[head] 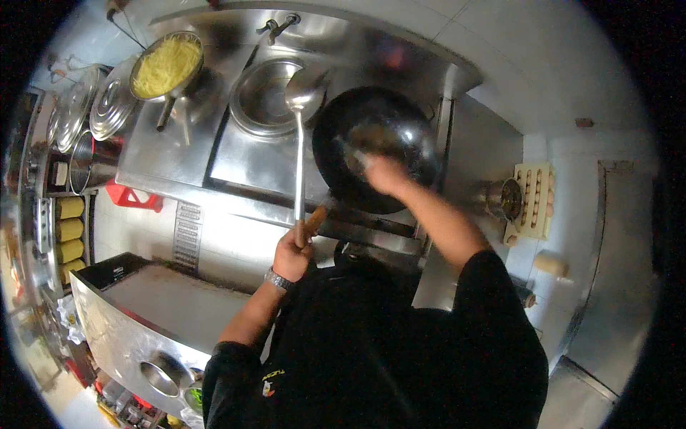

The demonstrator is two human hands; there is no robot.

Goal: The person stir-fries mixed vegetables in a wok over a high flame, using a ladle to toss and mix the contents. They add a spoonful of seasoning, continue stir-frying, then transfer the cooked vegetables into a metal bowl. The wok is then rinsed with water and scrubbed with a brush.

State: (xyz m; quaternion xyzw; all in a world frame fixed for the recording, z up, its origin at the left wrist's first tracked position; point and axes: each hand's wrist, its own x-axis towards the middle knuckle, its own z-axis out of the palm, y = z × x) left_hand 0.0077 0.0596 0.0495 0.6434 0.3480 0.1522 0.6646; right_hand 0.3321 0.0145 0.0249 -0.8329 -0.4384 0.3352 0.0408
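My left hand (pixel 292 256), with a watch on its wrist, is shut on the wooden handle of a long metal wok ladle (pixel 299 161). The ladle's bowl hangs over a round steel basin (pixel 252 120) set in the stove top. A brown wooden handle end also shows beside the fingers. My right hand (pixel 381 172) reaches into a black wok (pixel 343 115); it is blurred, and something pale shows at its fingertips, too unclear to name. Blurred brownish matter lies near the wok's middle.
A steel strainer pan (pixel 166 69) of yellow shreds stands upper left, near metal lids (pixel 112 104). A faucet (pixel 281 28) is behind the basin. At right are a metal pot (pixel 504 198) and a tray of eggs (pixel 536 201). A steel-sided counter (pixel 139 332) stands lower left.
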